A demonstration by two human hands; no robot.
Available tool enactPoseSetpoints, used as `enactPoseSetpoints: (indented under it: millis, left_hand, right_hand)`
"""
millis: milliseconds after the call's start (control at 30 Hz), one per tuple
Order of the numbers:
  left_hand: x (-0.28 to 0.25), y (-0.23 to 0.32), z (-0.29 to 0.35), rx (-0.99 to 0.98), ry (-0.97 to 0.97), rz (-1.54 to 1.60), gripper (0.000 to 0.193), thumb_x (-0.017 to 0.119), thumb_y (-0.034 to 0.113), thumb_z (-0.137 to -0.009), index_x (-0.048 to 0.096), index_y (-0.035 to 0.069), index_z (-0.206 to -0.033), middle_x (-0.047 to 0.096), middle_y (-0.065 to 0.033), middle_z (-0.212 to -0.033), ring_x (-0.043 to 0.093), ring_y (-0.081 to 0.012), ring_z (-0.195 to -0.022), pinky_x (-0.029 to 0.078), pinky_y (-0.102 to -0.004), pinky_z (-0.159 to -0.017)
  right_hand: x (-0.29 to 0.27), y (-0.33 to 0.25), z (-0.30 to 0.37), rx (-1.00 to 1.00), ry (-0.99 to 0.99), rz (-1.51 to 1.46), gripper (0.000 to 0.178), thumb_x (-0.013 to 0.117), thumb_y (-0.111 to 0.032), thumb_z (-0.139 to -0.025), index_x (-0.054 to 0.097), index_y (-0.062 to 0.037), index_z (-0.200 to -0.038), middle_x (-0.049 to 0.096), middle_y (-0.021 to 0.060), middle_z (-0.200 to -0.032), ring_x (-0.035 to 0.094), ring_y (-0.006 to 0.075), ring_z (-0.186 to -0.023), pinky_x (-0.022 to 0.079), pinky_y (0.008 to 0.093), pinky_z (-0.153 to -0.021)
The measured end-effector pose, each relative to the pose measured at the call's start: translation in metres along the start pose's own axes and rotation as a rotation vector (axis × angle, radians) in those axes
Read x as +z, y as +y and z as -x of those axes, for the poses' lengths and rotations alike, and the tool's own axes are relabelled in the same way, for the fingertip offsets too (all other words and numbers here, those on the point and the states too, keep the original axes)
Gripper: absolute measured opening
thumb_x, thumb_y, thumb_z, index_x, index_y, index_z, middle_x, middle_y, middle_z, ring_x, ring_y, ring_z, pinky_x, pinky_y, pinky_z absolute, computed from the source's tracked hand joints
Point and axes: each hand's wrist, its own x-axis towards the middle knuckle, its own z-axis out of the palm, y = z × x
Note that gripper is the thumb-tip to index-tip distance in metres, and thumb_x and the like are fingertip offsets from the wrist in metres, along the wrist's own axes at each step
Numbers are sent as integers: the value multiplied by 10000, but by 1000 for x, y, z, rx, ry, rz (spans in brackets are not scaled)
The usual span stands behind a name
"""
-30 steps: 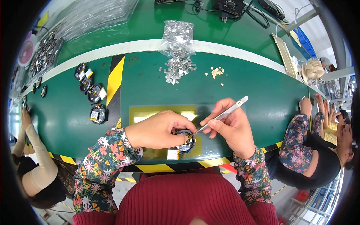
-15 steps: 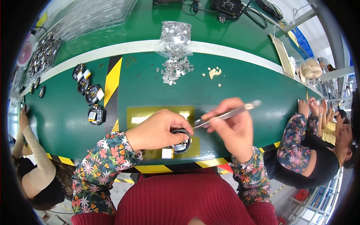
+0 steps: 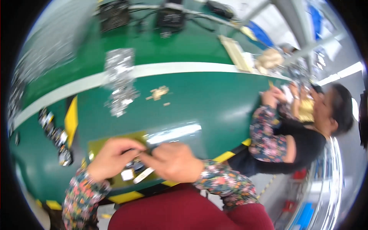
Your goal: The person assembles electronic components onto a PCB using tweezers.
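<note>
The picture is blurred by motion. My left hand (image 3: 113, 158) is closed on the left side of a small round black electronic device (image 3: 138, 165), thumb and fingers at its upper edge. A whitish flat battery (image 3: 127, 174) sticks out at the device's lower left. My right hand (image 3: 174, 161) is closed too, its fingertips meeting my left fingers over the device. From under it a pale narrow strip, apparently the tweezers (image 3: 144, 175), slants to the lower left. Both hands are above a yellowish mat (image 3: 97, 145) near the bench's front edge.
Several similar round devices (image 3: 61, 138) lie in a row at left. Beyond the mat are small silver metal pieces (image 3: 119, 103) by a clear bag (image 3: 119, 63), with small tan pieces (image 3: 158, 93) to their right. A co-worker (image 3: 303, 142) sits at right.
The view has swung to the right, so the bench items shift left. My right hand has come to the device and meets my left; the tweezers no longer point up and right.
</note>
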Motion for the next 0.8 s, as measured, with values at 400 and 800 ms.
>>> enactPoseSetpoints:
  millis: [400,800]
  left_hand:
    - [-2,7,5,-239,58,354,186,553,-109,-714,584,-43,-885,597,-59,-848,560,-97,-790,455,-216,-698]
    - [-1,-6,-3,-141,13,488,154,513,-18,-797,565,-33,-941,599,-57,-883,558,-82,-797,448,-212,-704]
  right_hand:
    - [4,7,4,-45,24,-18,378,529,-127,-653,550,-108,-1029,375,8,-624,453,142,-545,387,259,-441]
    - [4,6,-1,75,-12,-55,343,608,-46,-633,587,-89,-972,423,5,-582,476,143,-507,402,272,-438]
